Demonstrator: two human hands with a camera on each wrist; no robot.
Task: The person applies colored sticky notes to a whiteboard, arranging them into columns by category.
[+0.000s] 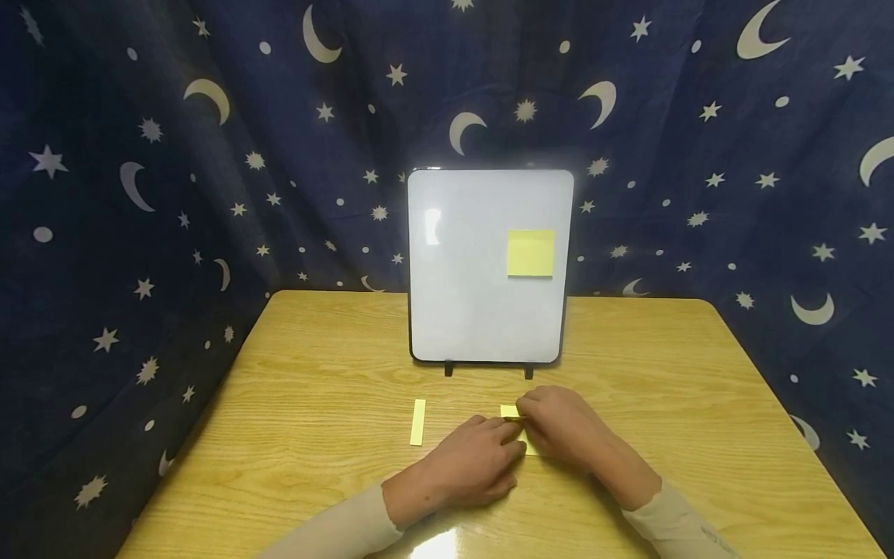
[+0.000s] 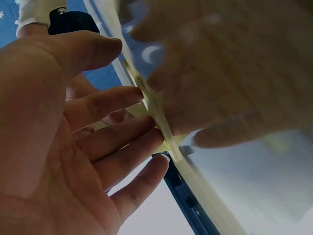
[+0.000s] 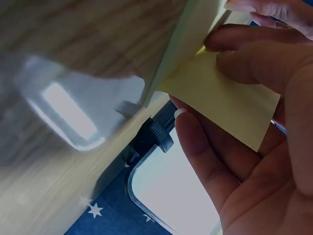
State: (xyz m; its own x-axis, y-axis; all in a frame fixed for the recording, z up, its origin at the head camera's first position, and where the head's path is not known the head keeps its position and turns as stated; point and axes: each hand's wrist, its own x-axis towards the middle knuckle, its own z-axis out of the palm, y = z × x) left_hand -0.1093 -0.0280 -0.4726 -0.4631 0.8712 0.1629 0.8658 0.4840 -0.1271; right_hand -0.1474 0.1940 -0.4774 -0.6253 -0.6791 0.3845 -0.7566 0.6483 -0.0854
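A yellow sticky note [image 1: 510,411] lies partly hidden beneath both hands on the table. With thumb and fingers my right hand [image 1: 566,423] pinches it; in the right wrist view part of the yellow sheet [image 3: 225,100] stands up off the tabletop. From the left, my left hand [image 1: 475,460] reaches in with its fingers extended, fingertips resting at the note. The left wrist view shows those fingers [image 2: 122,137] fairly straight, the thumb apart from them. A narrow yellow paper strip [image 1: 417,422] lies on the table to the left of the hands.
Behind the hands a whiteboard [image 1: 475,310] stands upright on two small black feet. A square yellow note [image 1: 531,253] sticks to its right half. The wooden table [image 1: 314,388] ends at a dark blue curtain [image 1: 209,171] with moons and stars.
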